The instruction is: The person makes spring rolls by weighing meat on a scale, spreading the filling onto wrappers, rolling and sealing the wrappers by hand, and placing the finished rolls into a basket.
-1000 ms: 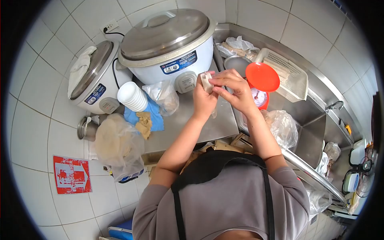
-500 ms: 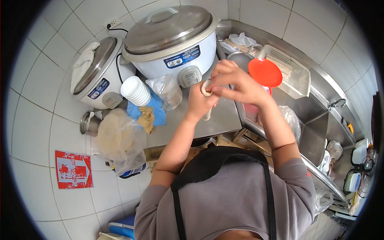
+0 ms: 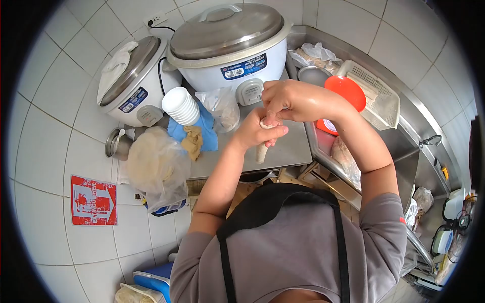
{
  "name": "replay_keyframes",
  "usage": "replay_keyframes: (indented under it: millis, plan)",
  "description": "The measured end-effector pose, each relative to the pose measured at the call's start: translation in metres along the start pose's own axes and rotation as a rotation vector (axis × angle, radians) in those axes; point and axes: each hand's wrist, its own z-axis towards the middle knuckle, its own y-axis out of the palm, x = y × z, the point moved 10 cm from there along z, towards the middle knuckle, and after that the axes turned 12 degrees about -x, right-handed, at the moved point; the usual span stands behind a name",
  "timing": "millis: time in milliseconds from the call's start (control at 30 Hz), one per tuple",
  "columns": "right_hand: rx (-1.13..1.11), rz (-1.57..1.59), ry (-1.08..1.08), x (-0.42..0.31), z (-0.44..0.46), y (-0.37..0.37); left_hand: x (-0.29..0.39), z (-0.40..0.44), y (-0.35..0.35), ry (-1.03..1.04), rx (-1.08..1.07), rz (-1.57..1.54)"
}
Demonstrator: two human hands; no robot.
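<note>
My left hand is closed round a pale, tube-shaped rolled wrap, whose lower end sticks out below my fist. At the wrap's upper end, my right hand reaches over from the right with bent fingers pressed together at the rim. What the wrap holds inside is hidden by my fingers. Both hands are above the steel counter, in front of the larger rice cooker. To the left of my hands stands a clear plastic bag with something pale in it.
A smaller rice cooker, stacked white cups, a blue cloth and a brown cloth are on the left. A bag of flat round pieces hangs near the counter edge. Rightward are a red dish and a white basket.
My right hand has tilted, its wrist higher, with its fingertips now down at the wrap's rim. The left hand still holds the wrap. The whole view has shifted slightly.
</note>
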Motion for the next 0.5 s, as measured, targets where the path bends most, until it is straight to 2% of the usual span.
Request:
replay_keyframes:
  millis: [133,233,333,433,500]
  plan:
    - [-0.075,-0.203,0.036,-0.001,0.018,0.006,0.001,-0.001,-0.005,-0.025,0.091,0.048]
    - [-0.088,-0.305,0.186,0.009,0.030,0.012,0.000,-0.006,-0.014,-0.019,0.155,0.072]
    - [-0.002,-0.518,0.251,0.009,0.036,0.011,0.003,-0.006,-0.016,-0.015,0.190,0.091]
    - [0.009,-0.544,0.251,0.015,0.043,0.016,-0.010,-0.015,-0.035,-0.006,0.302,0.063]
    - [0.210,-0.025,0.214,0.035,0.028,-0.009,0.002,-0.018,-0.039,0.047,0.311,-0.072]
